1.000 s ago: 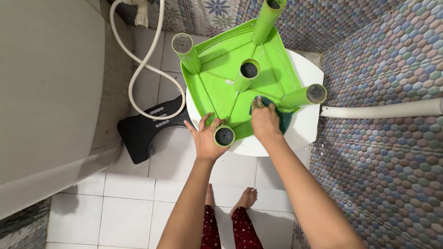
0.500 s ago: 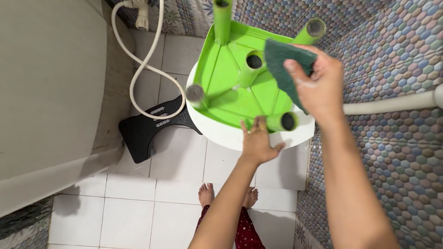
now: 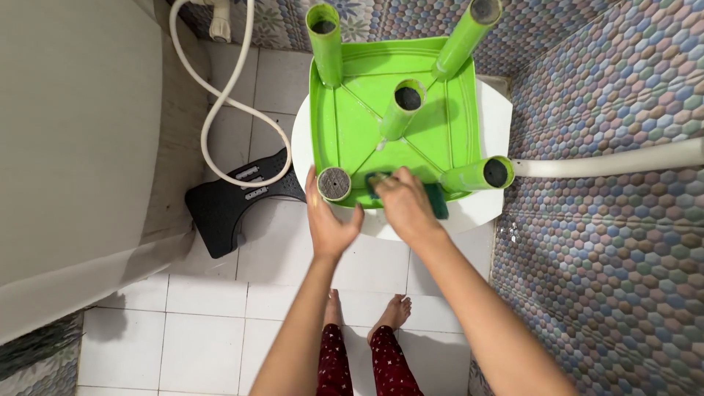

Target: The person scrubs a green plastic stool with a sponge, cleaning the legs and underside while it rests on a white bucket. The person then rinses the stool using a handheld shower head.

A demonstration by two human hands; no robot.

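Note:
A bright green plastic stool (image 3: 359, 132) lies upside down on a white round seat (image 3: 491, 117), its legs pointing up at me. My left hand (image 3: 328, 220) holds the stool's near left corner, just below the leg (image 3: 334, 183) there. My right hand (image 3: 405, 205) presses a dark green scouring pad (image 3: 438, 199) against the stool's near inner edge, between the two near legs. Most of the pad is hidden under my fingers.
A white hose (image 3: 235, 103) loops down the tiled wall at left, above a black footrest (image 3: 227, 205) on the white floor tiles. A white pipe (image 3: 609, 161) runs along the mosaic wall at right. A grey door panel (image 3: 73, 147) fills the left. My bare feet (image 3: 367, 312) stand below.
My right hand has come down from mid-air with the pad onto the stool's near edge. The stool has turned, and my left hand has shifted to its left corner.

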